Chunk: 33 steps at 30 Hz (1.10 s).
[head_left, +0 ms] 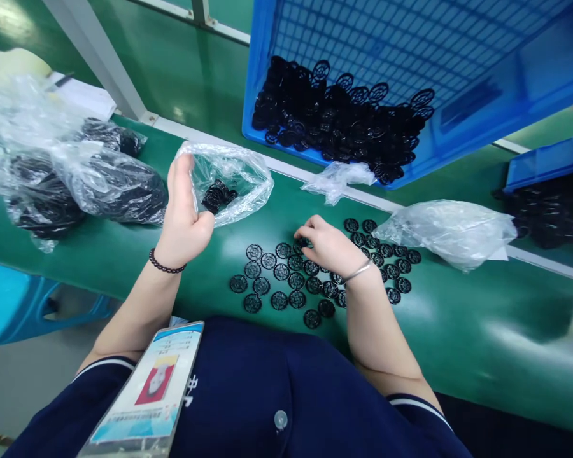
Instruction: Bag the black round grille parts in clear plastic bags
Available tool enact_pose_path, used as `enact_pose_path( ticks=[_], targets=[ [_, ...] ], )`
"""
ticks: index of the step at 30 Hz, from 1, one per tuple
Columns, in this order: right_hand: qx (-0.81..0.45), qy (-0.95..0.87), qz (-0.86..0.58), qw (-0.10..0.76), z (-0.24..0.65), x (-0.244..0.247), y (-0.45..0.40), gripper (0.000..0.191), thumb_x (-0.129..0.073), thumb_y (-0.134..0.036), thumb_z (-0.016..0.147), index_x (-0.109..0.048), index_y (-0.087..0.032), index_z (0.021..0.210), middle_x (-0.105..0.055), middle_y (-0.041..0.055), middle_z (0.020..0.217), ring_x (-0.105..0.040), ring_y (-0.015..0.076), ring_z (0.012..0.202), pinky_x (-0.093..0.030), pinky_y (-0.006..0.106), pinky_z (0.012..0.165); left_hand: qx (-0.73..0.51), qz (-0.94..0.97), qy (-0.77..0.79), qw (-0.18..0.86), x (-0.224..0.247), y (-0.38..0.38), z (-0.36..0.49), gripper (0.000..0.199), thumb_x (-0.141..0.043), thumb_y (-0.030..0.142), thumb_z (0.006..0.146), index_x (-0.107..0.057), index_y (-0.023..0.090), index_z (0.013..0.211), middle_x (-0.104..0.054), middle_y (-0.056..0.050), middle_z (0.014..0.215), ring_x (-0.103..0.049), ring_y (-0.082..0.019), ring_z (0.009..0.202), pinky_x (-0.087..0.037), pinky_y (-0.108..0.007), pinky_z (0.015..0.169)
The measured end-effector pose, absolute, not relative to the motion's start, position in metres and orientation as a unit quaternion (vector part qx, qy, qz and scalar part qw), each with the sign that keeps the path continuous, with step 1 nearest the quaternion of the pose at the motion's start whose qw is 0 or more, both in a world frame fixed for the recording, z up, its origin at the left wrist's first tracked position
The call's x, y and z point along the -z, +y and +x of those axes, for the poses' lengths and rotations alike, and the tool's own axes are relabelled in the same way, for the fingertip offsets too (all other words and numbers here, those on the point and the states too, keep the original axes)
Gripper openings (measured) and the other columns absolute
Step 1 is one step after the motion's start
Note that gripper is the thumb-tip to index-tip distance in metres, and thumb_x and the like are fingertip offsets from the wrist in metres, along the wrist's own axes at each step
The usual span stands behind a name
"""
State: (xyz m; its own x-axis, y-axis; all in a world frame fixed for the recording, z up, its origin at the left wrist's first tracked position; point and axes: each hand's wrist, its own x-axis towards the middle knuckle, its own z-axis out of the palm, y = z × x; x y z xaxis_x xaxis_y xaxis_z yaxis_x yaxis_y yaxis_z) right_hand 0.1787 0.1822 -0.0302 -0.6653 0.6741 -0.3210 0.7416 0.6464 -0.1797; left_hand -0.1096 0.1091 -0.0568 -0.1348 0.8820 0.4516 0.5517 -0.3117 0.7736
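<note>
My left hand (187,219) grips the rim of a clear plastic bag (254,191), holding its mouth wide apart. A small heap of black spoked discs (218,195) lies inside the bag. My right hand (327,245) is over the spread of loose black discs (281,271) on the green table, its thumb and fingers pinched on a black spoked disc (305,242). Those loose discs lie flat, mostly in a single layer, to both sides of that hand and nearer my body; my right hand and wrist hide some of them.
Filled bags of black parts (117,184) lie at the left. A tilted blue crate (458,146) holds many discs at the back. A crumpled plastic piece (337,181) and a stack of clear bags (451,232) lie along the table's far edge. A blue stool (9,305) stands at left.
</note>
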Motion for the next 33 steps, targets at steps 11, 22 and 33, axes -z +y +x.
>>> enact_pose_path(
  ticks=[11,22,33],
  targets=[
    [0.163,0.937,0.295,0.095,0.174,0.018,0.180,0.030,-0.056,-0.004,0.079,-0.063,-0.015,0.106,-0.063,0.0105,0.105,-0.059,0.0239,0.095,-0.049,0.036,0.085,-0.483,0.671,0.549,0.123,0.050,0.109,-0.096,0.078,-0.054,0.032,0.088,-0.010,0.032,0.152,-0.013,-0.003,0.161,-0.013,-0.035,0.149,-0.013,-0.052,0.124],
    [0.128,0.940,0.312,-0.055,0.117,-0.020,0.173,0.024,-0.048,-0.017,0.089,-0.054,-0.015,0.112,-0.058,0.0128,0.111,-0.056,0.0249,0.096,-0.048,0.037,0.079,-0.458,0.683,0.557,0.116,0.046,0.103,-0.094,0.076,-0.054,0.033,0.087,-0.014,0.027,0.152,-0.017,-0.007,0.160,-0.014,-0.034,0.149,-0.012,-0.051,0.123],
    [0.118,0.903,0.383,0.157,0.134,0.033,0.162,0.032,-0.057,-0.020,0.084,-0.055,-0.014,0.115,-0.055,0.0145,0.110,-0.054,0.0253,0.097,-0.047,0.034,0.078,-0.471,0.676,0.547,0.149,0.049,0.110,-0.090,0.076,-0.055,0.040,0.088,-0.015,0.029,0.151,-0.018,-0.007,0.160,-0.014,-0.036,0.149,-0.011,-0.052,0.124]
  ],
)
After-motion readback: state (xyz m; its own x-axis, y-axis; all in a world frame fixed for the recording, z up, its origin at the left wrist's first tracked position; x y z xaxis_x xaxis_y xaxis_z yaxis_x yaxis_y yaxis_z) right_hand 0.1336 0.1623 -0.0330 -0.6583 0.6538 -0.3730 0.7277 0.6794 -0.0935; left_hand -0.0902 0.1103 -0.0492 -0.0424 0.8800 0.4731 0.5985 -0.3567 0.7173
